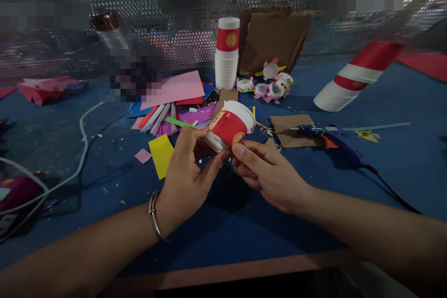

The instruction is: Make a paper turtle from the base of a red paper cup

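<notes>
Between my two hands is a red and white paper cup [228,123], tilted and held just above the blue table. My left hand [190,167] grips it around the base, thumb at the near edge and fingers on its left side. From the right, my right hand [260,167] pinches at the cup's lower side, thumb against index finger. Whether something small sits in that pinch is hidden. Behind the left fingers, a green paper strip [179,122] sticks out. A yellow paper piece [161,156] lies by my left wrist.
A tall stack of paper cups [226,63] stands behind, near a cardboard sheet [275,39] and small cup crafts [274,86]. To the right, a blue hot glue gun [335,142] rests partly on a cardboard piece [282,123]; a leaning cup stack [359,77] is beyond. A white cable [82,144] crosses the left.
</notes>
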`<state>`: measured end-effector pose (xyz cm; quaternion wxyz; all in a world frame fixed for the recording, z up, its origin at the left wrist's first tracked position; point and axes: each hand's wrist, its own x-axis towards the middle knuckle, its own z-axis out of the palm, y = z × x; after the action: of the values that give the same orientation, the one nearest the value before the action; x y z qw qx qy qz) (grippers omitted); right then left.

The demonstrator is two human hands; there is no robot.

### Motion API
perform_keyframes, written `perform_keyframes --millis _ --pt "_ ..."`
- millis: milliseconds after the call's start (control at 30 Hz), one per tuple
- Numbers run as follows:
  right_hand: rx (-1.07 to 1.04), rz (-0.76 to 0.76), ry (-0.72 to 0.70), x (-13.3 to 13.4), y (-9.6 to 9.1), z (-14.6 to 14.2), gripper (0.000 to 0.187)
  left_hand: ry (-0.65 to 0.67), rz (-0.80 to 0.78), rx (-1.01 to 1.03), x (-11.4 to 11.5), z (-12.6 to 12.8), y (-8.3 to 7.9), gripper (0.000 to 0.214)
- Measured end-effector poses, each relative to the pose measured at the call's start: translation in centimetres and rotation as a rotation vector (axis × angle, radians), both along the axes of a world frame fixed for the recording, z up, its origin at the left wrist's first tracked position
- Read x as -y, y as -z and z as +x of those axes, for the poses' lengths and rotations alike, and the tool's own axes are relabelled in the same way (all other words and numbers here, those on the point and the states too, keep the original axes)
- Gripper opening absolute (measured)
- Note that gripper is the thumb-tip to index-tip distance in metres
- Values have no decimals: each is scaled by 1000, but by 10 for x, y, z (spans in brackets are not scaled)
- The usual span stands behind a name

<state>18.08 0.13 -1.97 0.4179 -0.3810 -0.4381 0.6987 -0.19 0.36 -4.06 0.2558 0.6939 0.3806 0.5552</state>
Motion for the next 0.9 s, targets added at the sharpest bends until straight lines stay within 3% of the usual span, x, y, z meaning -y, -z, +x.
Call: perform_keyframes --millis 200,400,533,700,800,900 --pt "30 35 7 2 1 0 62 -24 46 -2 2 2 0 27" --pt "34 79 20 0 -3 0 61 8 -193 187 2 6 -9 42" --pt "42 118 17 -2 -6 1 61 36 -335 382 0 6 -10 41" --pt "92 77 36 -4 -4 2 65 154 -623 616 -5 7 -12 36" --pt "95 66 36 -6 -1 3 64 240 -679 654 -7 7 -15 31" --pt "104 69 28 -6 0 4 62 229 -648 633 -7 7 -15 29"
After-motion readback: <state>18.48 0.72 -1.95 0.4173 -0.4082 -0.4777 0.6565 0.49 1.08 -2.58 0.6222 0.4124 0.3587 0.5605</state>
